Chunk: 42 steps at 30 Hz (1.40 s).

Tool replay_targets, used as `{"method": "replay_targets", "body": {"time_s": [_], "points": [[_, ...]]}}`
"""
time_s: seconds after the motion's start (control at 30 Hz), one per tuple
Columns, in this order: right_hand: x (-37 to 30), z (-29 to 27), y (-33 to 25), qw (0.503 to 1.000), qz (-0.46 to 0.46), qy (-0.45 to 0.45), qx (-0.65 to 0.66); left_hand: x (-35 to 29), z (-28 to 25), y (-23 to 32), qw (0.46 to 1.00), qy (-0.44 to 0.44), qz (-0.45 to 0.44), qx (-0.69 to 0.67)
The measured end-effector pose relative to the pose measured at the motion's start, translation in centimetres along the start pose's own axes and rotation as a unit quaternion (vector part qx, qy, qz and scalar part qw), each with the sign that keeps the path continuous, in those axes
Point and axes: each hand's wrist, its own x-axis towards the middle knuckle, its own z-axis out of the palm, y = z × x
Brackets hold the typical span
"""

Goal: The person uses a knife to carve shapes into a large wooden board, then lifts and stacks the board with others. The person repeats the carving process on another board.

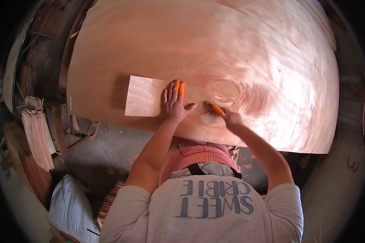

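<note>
A large reddish wood veneer sheet (121,44) spreads across the work surface before me. On it lies a pale rectangular veneer strip (144,95), running from the left toward the middle. My left hand (175,106) presses flat on this strip, fingers stretched, with orange covers on two of them. To its right, my right hand (232,119) is closed near the strip's right end. An orange piece (218,109) with a dark tip shows at its fingers; whether it is a tool handle or a finger cover is unclear. Curved cut outlines (226,88) mark the wood beside that hand.
A bundle of narrow veneer strips (37,131) stands at the left, next to a wooden frame. Below it is a white sack (72,210). A small yellow item (74,35) sits at the sheet's far left edge. Wood scraps lie on the grey floor (109,146).
</note>
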Motion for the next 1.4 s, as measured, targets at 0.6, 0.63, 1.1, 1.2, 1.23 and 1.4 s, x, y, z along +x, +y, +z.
{"method": "replay_targets", "body": {"time_s": [0.6, 0.63, 1.1, 1.2, 1.23, 1.4], "points": [[-4.5, 4.1, 3.9, 0.919, 0.002, 0.366, 0.147, -0.2, -0.2, 0.9, 0.998, -0.008, 0.029, 0.052], [-4.8, 3.9, 3.8, 0.923, -0.006, 0.355, 0.150, -0.2, -0.2, 0.9, 0.998, -0.010, 0.027, 0.055], [0.7, 3.4, -2.3, 0.634, 0.036, 0.027, 0.772, -0.2, -0.8, 0.6, 0.998, -0.049, 0.040, 0.017], [0.5, 3.5, -1.9, 0.640, 0.020, 0.016, 0.768, -0.8, -3.4, -0.9, 0.984, -0.145, 0.095, -0.035], [0.6, 3.8, -1.9, 0.637, 0.014, 0.019, 0.770, -1.0, -4.8, -1.8, 0.975, -0.180, 0.119, -0.051], [1.0, 3.3, -2.0, 0.637, -0.012, -0.014, 0.771, -2.5, -8.4, -7.7, 0.931, -0.242, 0.251, 0.108]]}}
